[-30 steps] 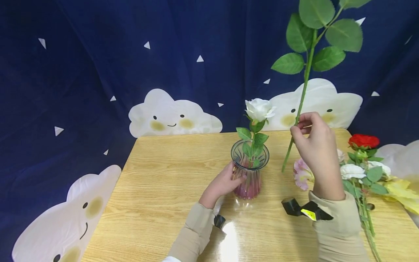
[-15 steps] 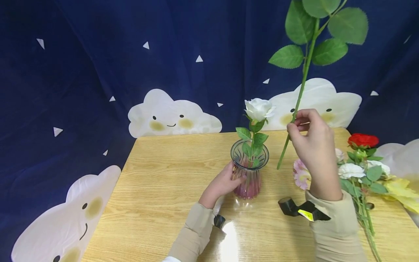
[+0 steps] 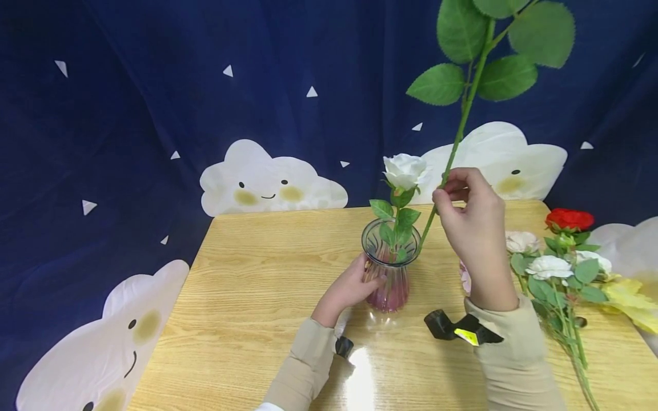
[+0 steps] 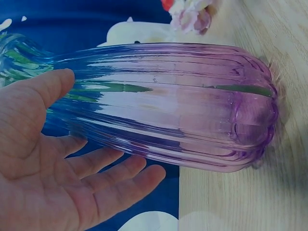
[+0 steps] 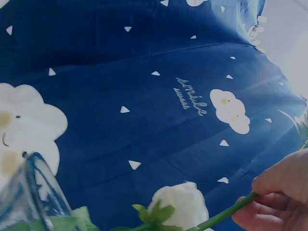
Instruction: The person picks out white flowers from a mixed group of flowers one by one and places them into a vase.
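One stem [image 3: 461, 124], top cropped: right hand [image 3: 474, 225] pinches it near the far edge of the table [image 3: 257, 274]; left hand [image 3: 351, 283], spread, touches the vase [image 3: 393, 292].

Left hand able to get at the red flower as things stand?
Probably not: the left hand rests against the glass vase, and the right hand, pinching a green stem, stands between it and the red flower.

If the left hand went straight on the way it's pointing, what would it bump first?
The left hand would most likely meet the ribbed glass vase first; it's right at its side, perhaps already touching, though depth is hard to judge.
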Motion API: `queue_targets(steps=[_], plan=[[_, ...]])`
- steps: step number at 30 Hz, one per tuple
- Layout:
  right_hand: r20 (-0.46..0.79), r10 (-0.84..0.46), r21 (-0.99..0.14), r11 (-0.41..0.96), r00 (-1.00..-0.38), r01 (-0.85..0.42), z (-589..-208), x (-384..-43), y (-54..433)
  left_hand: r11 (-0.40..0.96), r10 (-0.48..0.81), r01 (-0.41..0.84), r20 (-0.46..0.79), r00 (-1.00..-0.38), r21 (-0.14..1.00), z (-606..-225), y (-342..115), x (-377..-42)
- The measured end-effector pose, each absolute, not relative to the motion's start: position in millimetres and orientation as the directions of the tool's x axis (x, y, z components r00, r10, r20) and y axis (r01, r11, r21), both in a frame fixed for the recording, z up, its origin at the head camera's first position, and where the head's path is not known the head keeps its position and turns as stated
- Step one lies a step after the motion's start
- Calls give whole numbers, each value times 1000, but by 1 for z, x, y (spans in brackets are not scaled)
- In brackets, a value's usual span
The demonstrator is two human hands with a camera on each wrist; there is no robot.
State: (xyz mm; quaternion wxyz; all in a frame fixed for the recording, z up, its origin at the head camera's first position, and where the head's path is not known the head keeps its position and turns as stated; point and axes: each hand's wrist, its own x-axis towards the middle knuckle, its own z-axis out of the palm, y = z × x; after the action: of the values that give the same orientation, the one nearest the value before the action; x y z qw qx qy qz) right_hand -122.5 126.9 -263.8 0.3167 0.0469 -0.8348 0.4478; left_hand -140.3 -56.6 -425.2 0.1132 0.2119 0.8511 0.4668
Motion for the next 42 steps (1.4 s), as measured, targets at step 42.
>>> queue_targets(steps=[42], plan=[[518,-55,-600,688,-854,-408,-337,-143,120,472,479,295,39,-877,831,-428,-55,-141]])
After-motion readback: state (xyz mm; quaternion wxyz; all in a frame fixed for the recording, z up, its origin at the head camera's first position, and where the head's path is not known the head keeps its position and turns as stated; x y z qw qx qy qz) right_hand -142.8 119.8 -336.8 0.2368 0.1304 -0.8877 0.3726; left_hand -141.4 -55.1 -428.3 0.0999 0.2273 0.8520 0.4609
